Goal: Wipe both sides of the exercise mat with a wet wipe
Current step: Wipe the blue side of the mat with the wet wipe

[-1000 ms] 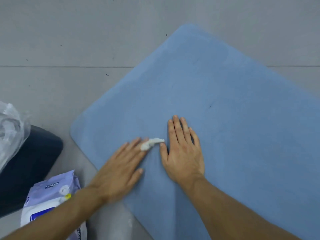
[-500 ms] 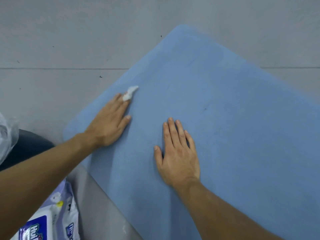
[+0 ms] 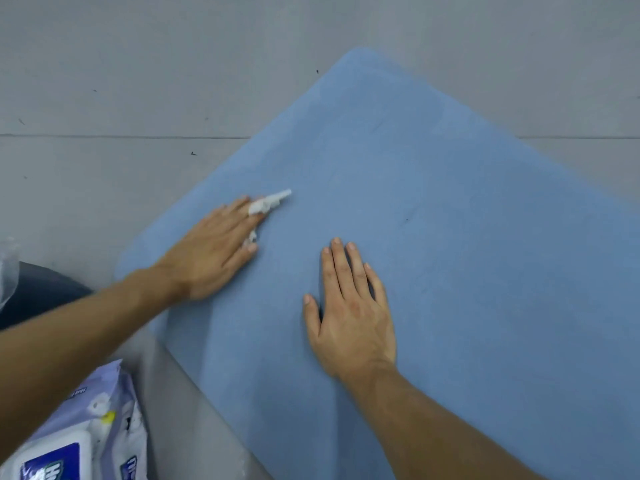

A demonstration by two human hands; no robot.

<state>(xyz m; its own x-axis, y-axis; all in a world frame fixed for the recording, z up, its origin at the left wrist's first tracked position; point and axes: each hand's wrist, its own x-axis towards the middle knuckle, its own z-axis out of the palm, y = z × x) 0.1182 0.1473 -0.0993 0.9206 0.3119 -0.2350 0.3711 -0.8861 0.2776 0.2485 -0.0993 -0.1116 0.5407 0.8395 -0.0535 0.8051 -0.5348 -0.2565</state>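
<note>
A light blue exercise mat (image 3: 450,237) lies flat on the grey floor, one rounded corner pointing away from me. My left hand (image 3: 214,258) lies flat near the mat's left edge and presses a crumpled white wet wipe (image 3: 268,203) onto it; the wipe's twisted end sticks out past the fingertips. Most of the wipe is hidden under the fingers. My right hand (image 3: 349,313) rests palm down on the mat with straight fingers, to the right of the left hand and apart from it.
A pack of wet wipes (image 3: 79,434) lies on the floor at the lower left, under my left forearm. A dark object (image 3: 38,296) and a bit of clear plastic (image 3: 4,268) sit at the left edge. Grey floor tiles (image 3: 138,81) surround the mat.
My left hand slid the wipe from beside the right hand out toward the mat's far left edge, then came back slightly. The right hand stayed pressed in place.
</note>
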